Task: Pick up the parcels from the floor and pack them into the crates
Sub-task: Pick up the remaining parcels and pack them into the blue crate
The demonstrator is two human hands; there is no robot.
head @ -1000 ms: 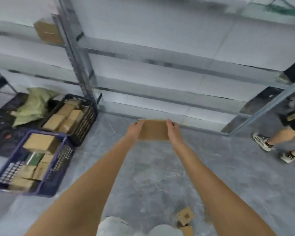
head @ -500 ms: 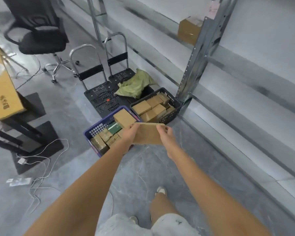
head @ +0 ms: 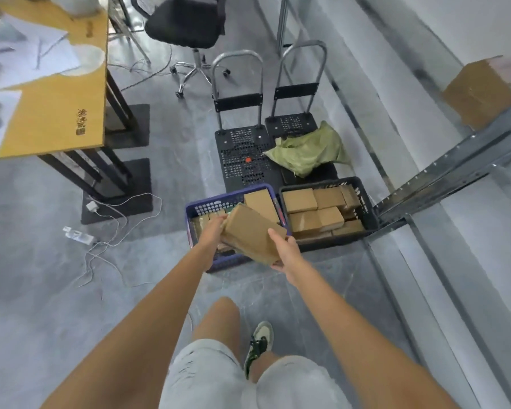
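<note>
I hold a flat brown cardboard parcel [head: 250, 231] tilted over the near part of the blue crate [head: 210, 205]. My left hand [head: 212, 231] grips its left end and my right hand [head: 283, 249] grips its near right corner. The blue crate holds several brown parcels, partly hidden by the parcel and my hands. Right beside it stands a black crate [head: 366, 214] filled with several brown parcels.
Two black folding hand trolleys [head: 242, 152] stand behind the crates, a green sack [head: 304, 154] lying across them. A wooden desk [head: 56, 113] and office chair [head: 186, 22] are at the left. White cables [head: 112, 225] trail on the floor. Metal shelving [head: 443, 172] runs along the right.
My view has swung left and down from the shelving to the crates. I have carried the parcel closer, and it now hangs tilted over the blue crate.
</note>
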